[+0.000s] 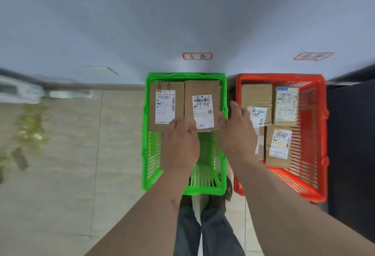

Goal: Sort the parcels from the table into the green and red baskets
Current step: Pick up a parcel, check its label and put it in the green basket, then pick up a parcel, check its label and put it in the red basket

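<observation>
Parcels (256,103) fill red basket (316,133).

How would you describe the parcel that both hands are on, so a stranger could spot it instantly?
Find the green basket, left of the red basket. Two brown cardboard parcels lie side by side at its far end. It is the right-hand parcel, touched by the left hand and right hand; unlike the left-hand parcel, its handwriting is on the label.
</observation>
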